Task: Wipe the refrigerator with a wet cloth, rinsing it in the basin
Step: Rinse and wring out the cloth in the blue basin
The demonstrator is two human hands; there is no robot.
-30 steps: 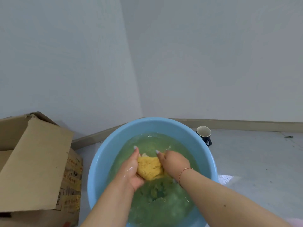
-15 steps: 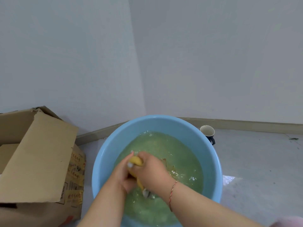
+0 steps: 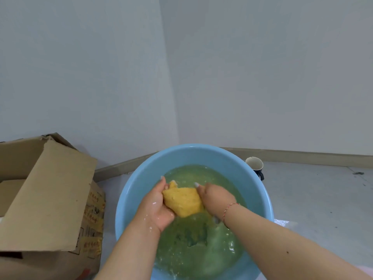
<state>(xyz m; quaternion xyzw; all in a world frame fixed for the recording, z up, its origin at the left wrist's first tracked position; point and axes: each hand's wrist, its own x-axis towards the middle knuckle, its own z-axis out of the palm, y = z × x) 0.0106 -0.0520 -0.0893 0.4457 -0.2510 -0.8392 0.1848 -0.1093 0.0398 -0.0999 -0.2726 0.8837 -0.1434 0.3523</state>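
Observation:
A light blue basin [image 3: 203, 153] full of greenish water sits on the floor in front of me. Just above the water I hold a wet yellow cloth [image 3: 182, 201] stretched between both hands. My left hand [image 3: 156, 206] grips its left side, thumb up beside the cloth. My right hand [image 3: 217, 196] grips its right side, a red string bracelet on the wrist. Part of the cloth trails down into the water below my hands. The refrigerator is not in view.
An open cardboard box [image 3: 46, 197] stands close to the basin's left. A dark mug [image 3: 255, 165] sits on the floor behind the basin's right rim. White walls meet in a corner behind the basin. Grey floor [image 3: 314, 199] lies to the right.
Half a second ago my hands were pressed together over the bunched cloth. They have since drawn apart, spreading the cloth out between them above the water.

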